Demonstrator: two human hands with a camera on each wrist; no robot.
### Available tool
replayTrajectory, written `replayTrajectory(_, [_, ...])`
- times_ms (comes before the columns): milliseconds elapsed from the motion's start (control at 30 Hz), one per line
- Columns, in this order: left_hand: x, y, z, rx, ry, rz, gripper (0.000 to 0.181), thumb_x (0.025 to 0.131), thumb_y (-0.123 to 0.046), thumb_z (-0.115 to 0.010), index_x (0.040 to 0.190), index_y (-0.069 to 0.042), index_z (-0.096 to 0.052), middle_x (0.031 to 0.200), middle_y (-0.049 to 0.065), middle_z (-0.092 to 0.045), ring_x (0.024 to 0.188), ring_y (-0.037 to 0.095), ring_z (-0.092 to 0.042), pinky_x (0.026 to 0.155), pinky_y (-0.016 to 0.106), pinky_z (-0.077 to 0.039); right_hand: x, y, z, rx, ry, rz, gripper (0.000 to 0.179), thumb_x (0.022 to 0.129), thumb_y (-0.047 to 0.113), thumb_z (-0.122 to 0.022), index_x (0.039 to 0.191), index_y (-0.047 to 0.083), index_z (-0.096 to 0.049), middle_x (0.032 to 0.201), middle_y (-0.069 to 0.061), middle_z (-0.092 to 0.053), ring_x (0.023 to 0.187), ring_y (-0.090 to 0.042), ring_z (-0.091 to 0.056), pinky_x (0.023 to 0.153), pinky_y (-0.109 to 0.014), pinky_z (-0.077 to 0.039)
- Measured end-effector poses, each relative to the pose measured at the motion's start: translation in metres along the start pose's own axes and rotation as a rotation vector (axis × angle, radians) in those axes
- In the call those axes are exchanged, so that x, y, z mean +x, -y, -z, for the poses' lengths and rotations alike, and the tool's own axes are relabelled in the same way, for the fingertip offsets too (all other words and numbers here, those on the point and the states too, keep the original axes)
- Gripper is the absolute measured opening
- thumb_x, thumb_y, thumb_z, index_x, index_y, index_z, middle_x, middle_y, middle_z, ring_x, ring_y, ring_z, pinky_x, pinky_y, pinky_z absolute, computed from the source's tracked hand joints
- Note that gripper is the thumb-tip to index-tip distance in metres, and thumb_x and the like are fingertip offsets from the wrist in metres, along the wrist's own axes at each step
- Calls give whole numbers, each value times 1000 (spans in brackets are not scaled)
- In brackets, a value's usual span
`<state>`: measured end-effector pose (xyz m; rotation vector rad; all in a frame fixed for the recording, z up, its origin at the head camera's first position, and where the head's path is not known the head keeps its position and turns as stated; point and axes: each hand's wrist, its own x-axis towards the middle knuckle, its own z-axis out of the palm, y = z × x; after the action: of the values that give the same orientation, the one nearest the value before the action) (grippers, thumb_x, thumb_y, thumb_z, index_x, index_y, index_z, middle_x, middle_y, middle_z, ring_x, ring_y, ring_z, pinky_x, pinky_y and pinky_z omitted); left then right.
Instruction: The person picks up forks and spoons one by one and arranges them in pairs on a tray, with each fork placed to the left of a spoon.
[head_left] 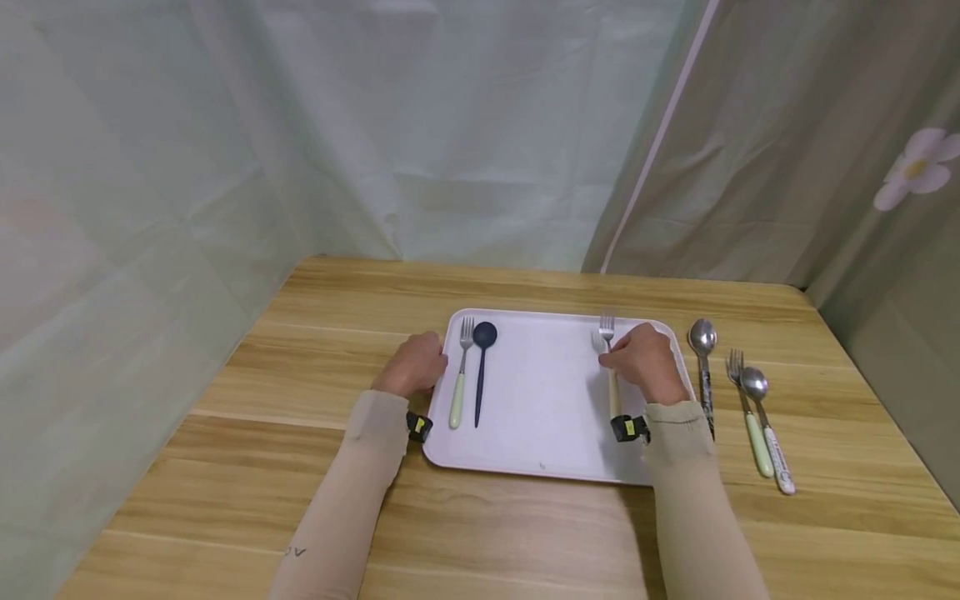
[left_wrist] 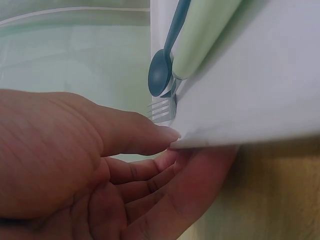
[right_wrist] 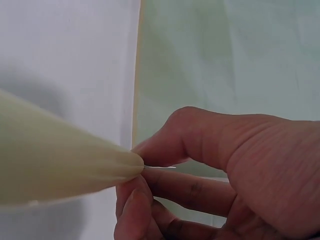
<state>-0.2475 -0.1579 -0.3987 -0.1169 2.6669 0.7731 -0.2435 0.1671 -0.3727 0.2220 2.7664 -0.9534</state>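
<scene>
A white rectangular tray (head_left: 540, 392) lies on the table. My left hand (head_left: 412, 365) is at its left edge; in the left wrist view the thumb and fingers (left_wrist: 205, 185) pinch the rim. Over the tray's right side, my right hand (head_left: 647, 362) pinches a fork (head_left: 614, 396) by its metal neck. Its tines point away from me, and its cream handle (right_wrist: 65, 155) looms large in the right wrist view. On the tray's left side, a fork with a pale green handle (head_left: 457, 404) lies beside a dark blue spoon (head_left: 485, 335).
Right of the tray on the wooden table (head_left: 525, 533) lie a large metal spoon (head_left: 702, 337), another green-handled fork (head_left: 757, 442) and a spoon with a patterned white handle (head_left: 778, 461). Curtains (head_left: 487, 150) hang behind the table and at both sides.
</scene>
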Motion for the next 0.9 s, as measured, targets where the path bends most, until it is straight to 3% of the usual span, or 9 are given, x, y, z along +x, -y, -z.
replayTrajectory(900, [-1, 0, 0, -1, -2, -10, 25, 107, -17, -44, 112, 2, -61, 90, 15, -66, 73, 22, -64, 59, 25, -50, 0, 12, -15, 9, -40, 14, 27, 86, 20, -74, 98, -4, -78, 101, -20, -74, 76, -21, -61, 59, -28, -47])
